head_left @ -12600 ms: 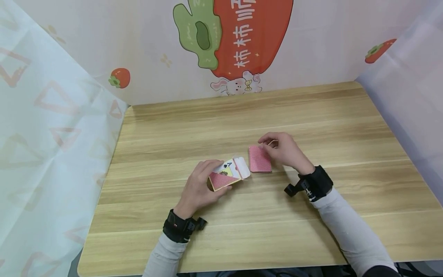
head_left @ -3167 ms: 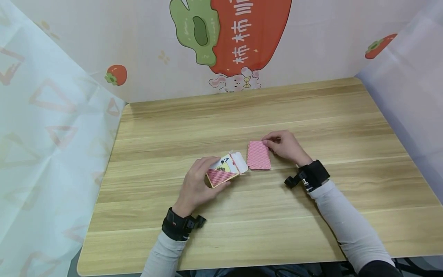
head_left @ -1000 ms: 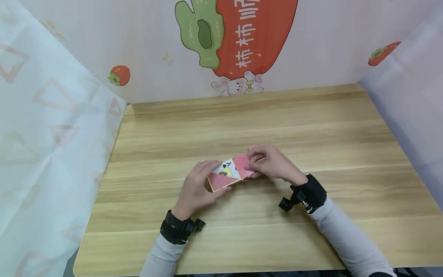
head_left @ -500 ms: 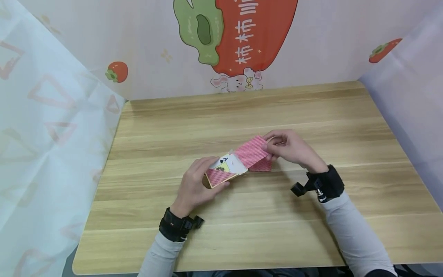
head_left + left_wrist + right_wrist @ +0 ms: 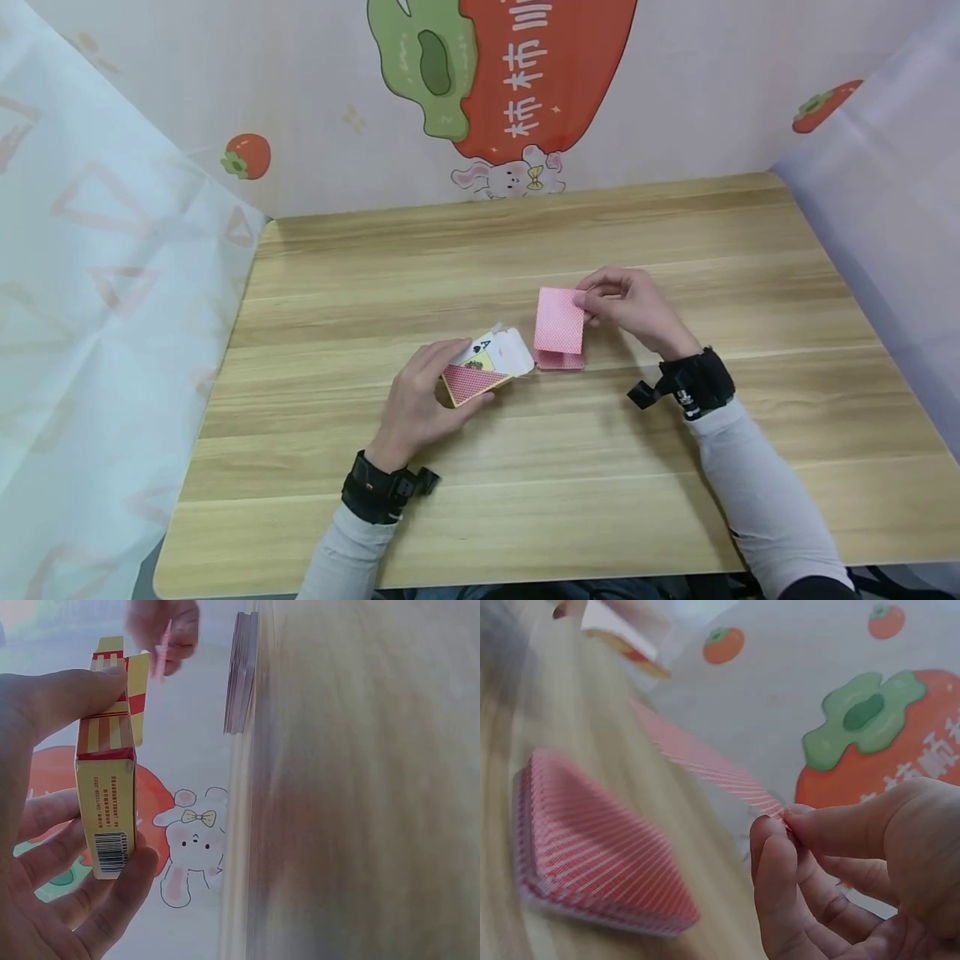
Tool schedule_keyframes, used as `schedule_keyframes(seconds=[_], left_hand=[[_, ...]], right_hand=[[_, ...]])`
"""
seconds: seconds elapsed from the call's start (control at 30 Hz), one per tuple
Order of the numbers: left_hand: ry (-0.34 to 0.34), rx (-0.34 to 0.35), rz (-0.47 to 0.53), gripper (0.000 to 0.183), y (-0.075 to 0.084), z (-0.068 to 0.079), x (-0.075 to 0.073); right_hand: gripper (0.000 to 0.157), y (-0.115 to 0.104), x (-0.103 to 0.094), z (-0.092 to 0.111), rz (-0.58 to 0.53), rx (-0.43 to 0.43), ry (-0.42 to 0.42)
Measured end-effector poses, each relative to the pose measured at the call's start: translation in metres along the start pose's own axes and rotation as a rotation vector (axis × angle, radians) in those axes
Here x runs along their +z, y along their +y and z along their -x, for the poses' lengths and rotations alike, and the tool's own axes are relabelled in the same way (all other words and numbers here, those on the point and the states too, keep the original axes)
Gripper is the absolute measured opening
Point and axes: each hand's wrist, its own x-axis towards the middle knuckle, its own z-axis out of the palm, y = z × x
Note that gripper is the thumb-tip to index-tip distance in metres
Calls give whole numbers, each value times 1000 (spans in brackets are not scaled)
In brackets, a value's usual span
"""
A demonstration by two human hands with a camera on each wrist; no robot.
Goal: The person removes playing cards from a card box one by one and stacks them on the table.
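My left hand point(image 5: 420, 400) grips a playing card box point(image 5: 480, 367) tilted above the table, its white flap open toward the right. An ace shows at the box's cut-away front; its yellow side with a barcode faces the left wrist view. My right hand point(image 5: 637, 308) pinches one playing card point(image 5: 559, 318) by its edge between thumb and fingers, red patterned back up. Below that card lies a neat stack of cards point(image 5: 607, 847) with the same red backs. In the head view the raised card covers most of the stack.
The wooden table point(image 5: 337, 517) carries the stack near its middle. Behind it hangs a white backdrop point(image 5: 322, 83) with a large persimmon print and a rabbit. Pale curtains point(image 5: 82, 333) flank both sides.
A second ago my right hand was at the box's mouth over a red-backed card. It has since moved right with a card, now over the stack. My left hand and the box stay nearly still.
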Motion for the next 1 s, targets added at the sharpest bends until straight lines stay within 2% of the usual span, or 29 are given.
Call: schedule_keyframes(seconds=[0.07, 0.3, 0.5, 0.7, 1.0], left_hand=[[-1, -1, -2, 77, 0, 0, 0], [-4, -3, -3, 77, 0, 0, 0], [-5, -6, -10, 76, -1, 0, 1], [-7, -5, -13, 77, -2, 0, 1], [-16, 3, -6, 76, -3, 0, 1]], right_hand=[[37, 9, 2, -5, -8, 15, -7], [35, 25, 7, -13, 106, 56, -7], [30, 27, 12, -14, 166, 45, -5], [25, 27, 15, -14, 291, 11, 33], [26, 30, 16, -14, 413, -10, 44]])
